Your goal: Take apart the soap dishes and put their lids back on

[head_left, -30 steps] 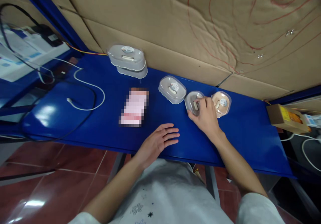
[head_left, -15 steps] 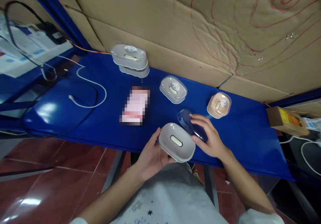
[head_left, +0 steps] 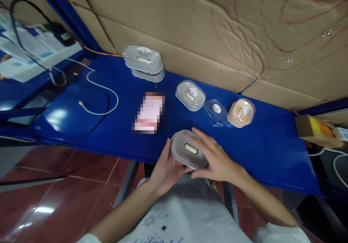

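My left hand (head_left: 167, 170) grips a grey oval soap dish (head_left: 181, 147) by its left side, thumb on the rim and fingers underneath. The dish is uncovered, with a cream oblong piece in the middle of its floor. My right hand (head_left: 214, 159) reaches across the right side of the dish with fingers spread, partly hiding it; whether it touches the rim is hard to tell. Beyond the hands, a clear plastic lid (head_left: 212, 114) with a round label lies on the table, between a lidded grey soap dish (head_left: 185, 99) and a lidded peach one (head_left: 235, 118).
Stacked lidded grey dishes (head_left: 143, 61) stand at the back left of the blue table (head_left: 168, 119), by the cardboard wall (head_left: 174, 29). A pixelated phone-like rectangle (head_left: 149, 112) and a white cable (head_left: 108, 90) lie left. A small cardboard box (head_left: 312, 132) is at the right end.
My right hand has let go of the clear lid, which now lies on the table beside the peach dish. That hand has come back over the grey dish in my left hand.
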The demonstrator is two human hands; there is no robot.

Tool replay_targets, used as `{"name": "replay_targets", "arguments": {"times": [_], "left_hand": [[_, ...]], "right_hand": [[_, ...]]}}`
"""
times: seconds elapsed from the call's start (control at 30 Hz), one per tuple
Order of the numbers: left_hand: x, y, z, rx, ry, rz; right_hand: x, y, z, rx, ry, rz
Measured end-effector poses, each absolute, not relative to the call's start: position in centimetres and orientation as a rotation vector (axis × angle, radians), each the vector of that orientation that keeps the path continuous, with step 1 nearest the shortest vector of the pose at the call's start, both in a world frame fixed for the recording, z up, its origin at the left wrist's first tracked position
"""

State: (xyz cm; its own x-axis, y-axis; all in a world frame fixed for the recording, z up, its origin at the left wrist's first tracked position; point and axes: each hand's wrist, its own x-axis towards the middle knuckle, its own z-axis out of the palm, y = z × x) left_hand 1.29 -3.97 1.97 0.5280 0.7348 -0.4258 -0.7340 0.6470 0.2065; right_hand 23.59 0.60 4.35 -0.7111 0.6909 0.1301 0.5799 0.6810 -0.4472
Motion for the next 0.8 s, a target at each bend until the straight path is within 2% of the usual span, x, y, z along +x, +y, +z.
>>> {"name": "replay_targets", "arguments": {"times": [0.23, 0.43, 0.7, 0.8], "left_hand": [[2.0, -4.4, 2.2, 0.103, 0.535, 0.937], [1.5, -4.9, 2.6, 0.097, 0.615, 0.929], [1.5, -4.2, 2.3, 0.074, 0.632, 0.931], [1.0, -4.5, 2.3, 0.052, 0.668, 0.917]], "right_hand": [[22.2, -1.1, 3.7, -1.059, -2.202, 0.868], [22.2, -1.6, 3.5, -0.974, -2.399, 0.65], [22.7, -1.4, 3.1, -1.039, -2.15, 0.863], [23.4, -0.6, 3.1, -1.166, -2.186, 0.734]]}}
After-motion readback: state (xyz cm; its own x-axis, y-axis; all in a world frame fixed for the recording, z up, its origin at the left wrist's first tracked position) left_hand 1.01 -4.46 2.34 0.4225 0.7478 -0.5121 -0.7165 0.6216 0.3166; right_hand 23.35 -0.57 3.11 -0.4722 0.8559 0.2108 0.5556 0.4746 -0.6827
